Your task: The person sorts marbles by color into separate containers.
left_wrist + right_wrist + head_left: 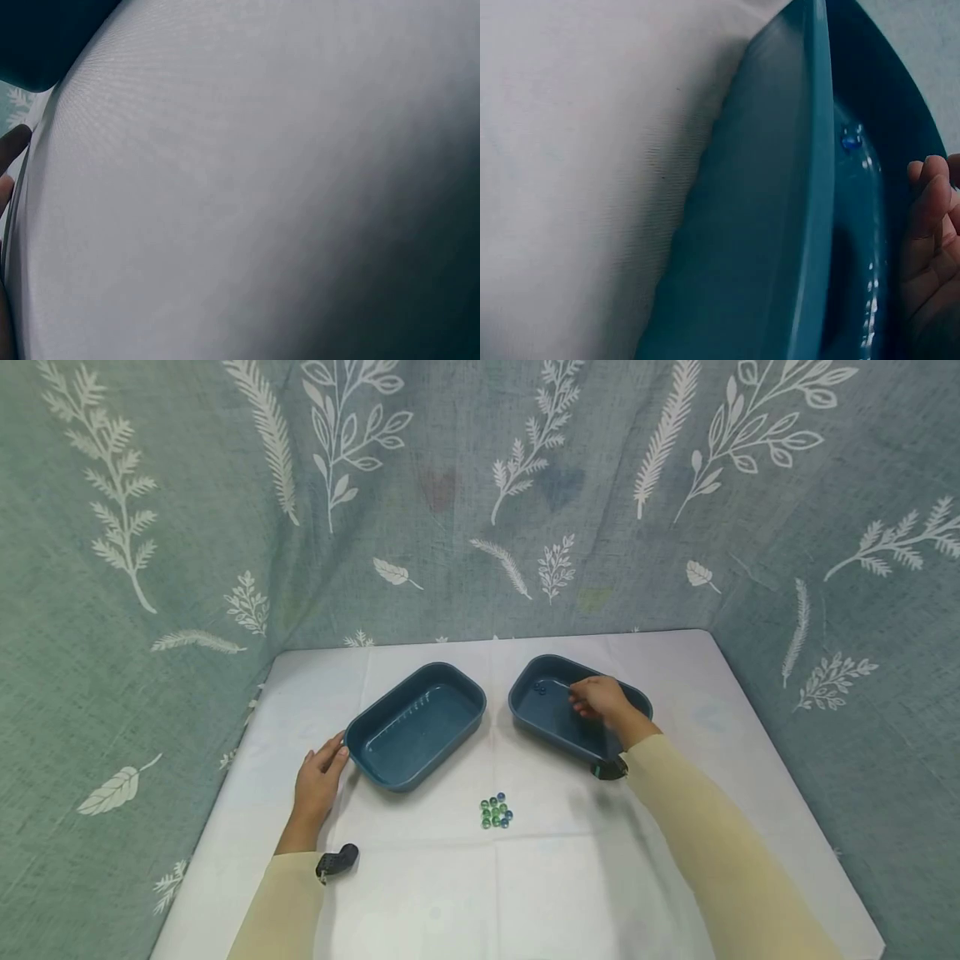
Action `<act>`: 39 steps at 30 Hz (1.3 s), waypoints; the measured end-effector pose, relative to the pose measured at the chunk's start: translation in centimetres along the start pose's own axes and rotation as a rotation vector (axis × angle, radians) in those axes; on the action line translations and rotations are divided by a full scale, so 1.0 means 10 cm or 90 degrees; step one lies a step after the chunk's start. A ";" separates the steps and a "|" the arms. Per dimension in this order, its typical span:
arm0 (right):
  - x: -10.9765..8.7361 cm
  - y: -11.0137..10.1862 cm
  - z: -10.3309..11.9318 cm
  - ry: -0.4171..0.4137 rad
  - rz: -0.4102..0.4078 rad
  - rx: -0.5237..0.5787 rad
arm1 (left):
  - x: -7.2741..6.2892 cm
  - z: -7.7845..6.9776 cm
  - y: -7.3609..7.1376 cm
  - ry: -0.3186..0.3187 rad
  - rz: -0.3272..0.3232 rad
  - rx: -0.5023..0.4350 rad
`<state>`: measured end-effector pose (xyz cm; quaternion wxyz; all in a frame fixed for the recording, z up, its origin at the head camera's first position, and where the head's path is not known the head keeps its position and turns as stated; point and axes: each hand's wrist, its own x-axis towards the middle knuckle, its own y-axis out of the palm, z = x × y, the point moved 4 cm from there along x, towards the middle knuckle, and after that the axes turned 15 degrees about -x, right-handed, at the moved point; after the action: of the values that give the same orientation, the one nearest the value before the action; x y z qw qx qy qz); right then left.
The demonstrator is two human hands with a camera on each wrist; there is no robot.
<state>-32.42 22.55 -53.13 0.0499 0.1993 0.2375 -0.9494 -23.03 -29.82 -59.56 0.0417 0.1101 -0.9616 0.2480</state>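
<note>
In the head view, my right hand (600,700) is over the right blue tray (551,739), its fingers bent and fingertips close together. The right wrist view shows the thumb and fingertips (932,199) near each other; whether a marble sits between them is unclear. Several dark blue marbles (540,689) lie at that tray's far left end. My left hand (318,785) touches the near left end of the other blue tray (416,727) with loosely extended fingers. Between the trays and nearer me, several green and blue glass marbles (496,814) lie grouped on the white cloth.
A white cloth (420,893) covers the table. Patterned green-blue fabric (450,560) hangs behind it and along both sides. A dark wrist device (337,860) shows below the left hand and another (609,769) beneath the right wrist, by the tray's near edge.
</note>
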 end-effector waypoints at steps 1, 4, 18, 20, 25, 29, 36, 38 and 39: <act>0.02 0.01 0.00 0.005 -0.002 0.005 | 0.00 0.00 0.00 0.001 -0.001 0.003; 0.07 0.04 -0.02 0.018 -0.002 0.026 | 0.00 -0.02 -0.01 0.005 -0.003 0.004; 0.19 0.11 -0.20 0.091 -0.005 0.084 | -0.02 -0.04 0.01 0.004 -0.003 0.002; 0.19 0.10 -0.23 0.101 -0.008 0.081 | -0.02 -0.04 0.01 0.007 -0.001 0.005; 0.22 0.09 -0.30 0.120 -0.020 0.078 | -0.02 -0.04 0.02 0.012 -0.003 0.003; 0.25 0.10 -0.34 0.130 -0.028 0.075 | -0.03 -0.05 0.02 0.016 -0.001 -0.003; 0.32 0.12 -0.36 0.139 -0.034 0.068 | -0.02 -0.05 0.01 0.025 -0.004 0.006; 0.33 0.13 -0.37 0.141 -0.035 0.070 | -0.02 -0.05 0.00 0.027 -0.003 0.008; 0.34 0.13 -0.37 0.142 -0.036 0.071 | -0.02 -0.05 0.00 0.027 -0.003 0.008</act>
<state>-33.94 23.16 -58.03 -0.0148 0.2995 0.1942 -0.9340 -22.77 -29.52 -59.11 0.0618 0.1073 -0.9587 0.2562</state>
